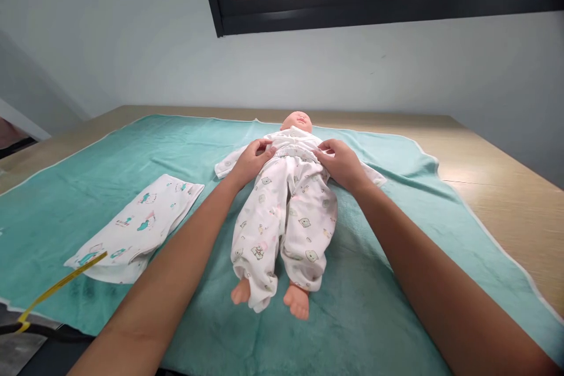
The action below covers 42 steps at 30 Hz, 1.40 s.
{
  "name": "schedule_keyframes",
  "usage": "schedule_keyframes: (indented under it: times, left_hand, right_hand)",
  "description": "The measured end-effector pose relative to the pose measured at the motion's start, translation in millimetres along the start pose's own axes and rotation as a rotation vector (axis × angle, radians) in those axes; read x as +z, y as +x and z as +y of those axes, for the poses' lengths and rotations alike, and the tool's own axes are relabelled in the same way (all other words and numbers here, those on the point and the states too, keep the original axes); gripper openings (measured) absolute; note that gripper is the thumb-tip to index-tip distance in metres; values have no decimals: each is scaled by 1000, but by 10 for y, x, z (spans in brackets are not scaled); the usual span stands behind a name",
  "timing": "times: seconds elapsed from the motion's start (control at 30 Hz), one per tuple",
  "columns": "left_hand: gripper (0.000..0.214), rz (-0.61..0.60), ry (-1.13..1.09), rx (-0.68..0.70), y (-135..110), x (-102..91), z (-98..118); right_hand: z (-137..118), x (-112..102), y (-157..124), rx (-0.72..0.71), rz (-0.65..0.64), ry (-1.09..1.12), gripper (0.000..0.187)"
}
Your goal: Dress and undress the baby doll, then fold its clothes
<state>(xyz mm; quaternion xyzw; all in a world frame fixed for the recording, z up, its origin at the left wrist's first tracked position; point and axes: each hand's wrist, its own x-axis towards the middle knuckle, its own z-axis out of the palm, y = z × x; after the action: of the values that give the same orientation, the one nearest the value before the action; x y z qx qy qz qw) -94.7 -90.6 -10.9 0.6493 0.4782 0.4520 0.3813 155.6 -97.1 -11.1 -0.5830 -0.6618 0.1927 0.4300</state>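
On its back lies a baby doll (298, 120), its head away from me and its bare feet towards me. It wears a white long-sleeved shirt (293, 138) and white pants (304, 217) printed with small animal faces. My left hand (253, 161) pinches cloth at the left side of the doll's waist, where the shirt meets the gathered waistband. At the right side, my right hand (340, 163) has thumb and fingers closed on the shirt's lower edge. Whether the waistband is also caught under the fingertips is hidden. The shirt is bunched above the waistband.
A folded white printed cloth (141, 226) lies left of the doll. Beneath everything, a green blanket (374, 317) covers most of the wooden table (493, 182). A yellow strap (61, 285) on a black cable sticks up at lower left. Behind are a wall and window.
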Motion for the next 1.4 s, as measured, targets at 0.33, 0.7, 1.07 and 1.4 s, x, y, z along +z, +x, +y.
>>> schedule_keyframes:
  times: [0.33,0.7,1.07,1.4]
  left_hand:
    - [24,135,126,51,-33,-55,120]
    - [22,-302,151,125,-243,-182,712]
    - [33,-697,398,127,-323,-83,818]
    - [22,-33,601,385,-98,324,410]
  right_hand:
    - [2,-215,20,128,-130,-11,22]
    - [-327,-641,-48,-38,-230,211,19]
    - [-642,-444,-255,-188,-817,-65,13]
    - [-556,-450,-206,-94,-453,394,28]
